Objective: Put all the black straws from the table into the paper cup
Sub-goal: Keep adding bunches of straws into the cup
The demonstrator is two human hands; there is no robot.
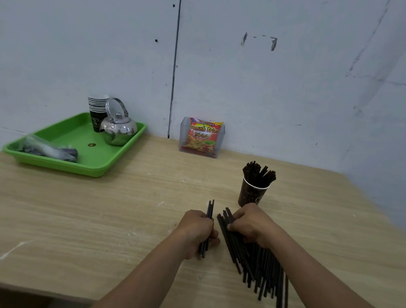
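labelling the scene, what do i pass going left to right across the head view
plastic-wrapped grey bundle, stack of dark paper cups, shiny steel kettle, clear box with red snack packet, dark paper cup of black straws

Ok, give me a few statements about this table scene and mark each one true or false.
1. The left hand grips a few black straws. True.
2. The paper cup is empty. False: it already holds a bunch of straws.
3. The right hand pinches at the pile of straws lying on the table. True.
4. The kettle stands on the bare table. False: it stands on the green tray.
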